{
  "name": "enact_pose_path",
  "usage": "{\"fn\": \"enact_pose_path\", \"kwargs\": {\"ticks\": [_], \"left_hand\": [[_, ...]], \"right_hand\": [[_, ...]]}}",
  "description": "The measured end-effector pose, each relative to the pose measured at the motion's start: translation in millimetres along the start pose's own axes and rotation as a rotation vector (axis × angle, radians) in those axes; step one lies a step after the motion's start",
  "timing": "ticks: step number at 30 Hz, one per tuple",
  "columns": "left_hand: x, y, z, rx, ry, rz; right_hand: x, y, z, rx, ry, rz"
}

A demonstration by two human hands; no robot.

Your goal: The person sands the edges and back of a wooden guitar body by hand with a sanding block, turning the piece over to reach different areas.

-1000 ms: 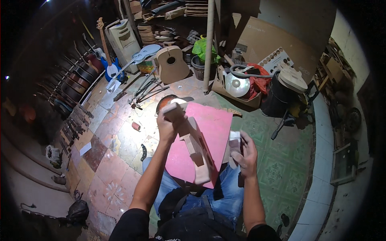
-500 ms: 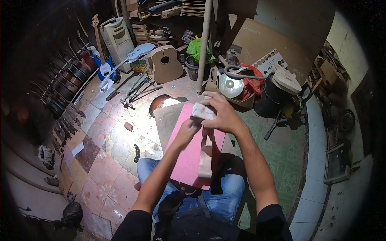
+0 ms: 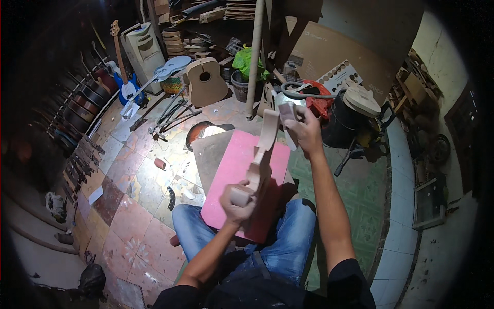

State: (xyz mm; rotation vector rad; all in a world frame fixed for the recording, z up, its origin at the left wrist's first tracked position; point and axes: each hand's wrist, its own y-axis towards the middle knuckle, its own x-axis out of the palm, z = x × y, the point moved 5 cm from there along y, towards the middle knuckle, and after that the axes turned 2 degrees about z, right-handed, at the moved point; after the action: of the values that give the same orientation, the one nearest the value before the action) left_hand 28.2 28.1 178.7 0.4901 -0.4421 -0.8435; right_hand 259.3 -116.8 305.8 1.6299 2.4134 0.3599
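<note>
My left hand [image 3: 240, 206] is wrapped round the near end of an unpainted wooden guitar neck [image 3: 267, 136]. The neck is raised at a slant over a pink board [image 3: 218, 198], with its far end pointing up and away from me. In my right hand [image 3: 309, 135] is a pale block [image 3: 289, 116] that looks like a sanding block, gripped between thumb and fingers. It is held just right of the neck's far end, with a small gap between them. Parts of the neck's near end are hidden by my left fingers.
Under the pink board sticks out a grey-brown panel [image 3: 206, 154], between my knees. Beyond it lies a sunburst guitar body [image 3: 198, 135]. An acoustic guitar body [image 3: 206, 85], a pole [image 3: 254, 62] and a black bucket [image 3: 342, 126] stand farther off. A small red-brown cylinder [image 3: 160, 164] lies on the tiles.
The neck has been lifted and tilted up from the pink board. My left hand has shifted from its far end to its near end. My right hand has moved right with the block.
</note>
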Motion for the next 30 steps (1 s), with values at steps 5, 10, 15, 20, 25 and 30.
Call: {"fn": "enact_pose_path", "kwargs": {"ticks": [5,10,15,20,25,30], "left_hand": [[-24.1,32.0,19.0,-0.429,-0.007,-0.052],[-26.2,37.2,8.9,-0.429,-0.046,-0.105],[-31.0,36.6,-4.3,-0.372,-0.134,-0.137],[-42.4,33.1,-5.4,-0.375,-0.142,-0.071],[-29.1,36.9,10.2,-0.373,-0.064,-0.097],[-26.8,38.7,11.8,-0.426,-0.088,-0.098]], "right_hand": [[-30.2,-45.1,21.4,-0.276,-0.429,0.127],[-9.0,-69.5,21.0,-0.304,-0.633,0.036],[7.2,-74.8,28.8,-0.617,-1.005,0.040],[28.8,-84.1,51.1,-0.346,-0.616,-0.041],[26.0,-80.7,50.6,-0.419,-0.751,0.103],[29.1,-85.0,49.1,-0.325,-0.678,0.070]]}}
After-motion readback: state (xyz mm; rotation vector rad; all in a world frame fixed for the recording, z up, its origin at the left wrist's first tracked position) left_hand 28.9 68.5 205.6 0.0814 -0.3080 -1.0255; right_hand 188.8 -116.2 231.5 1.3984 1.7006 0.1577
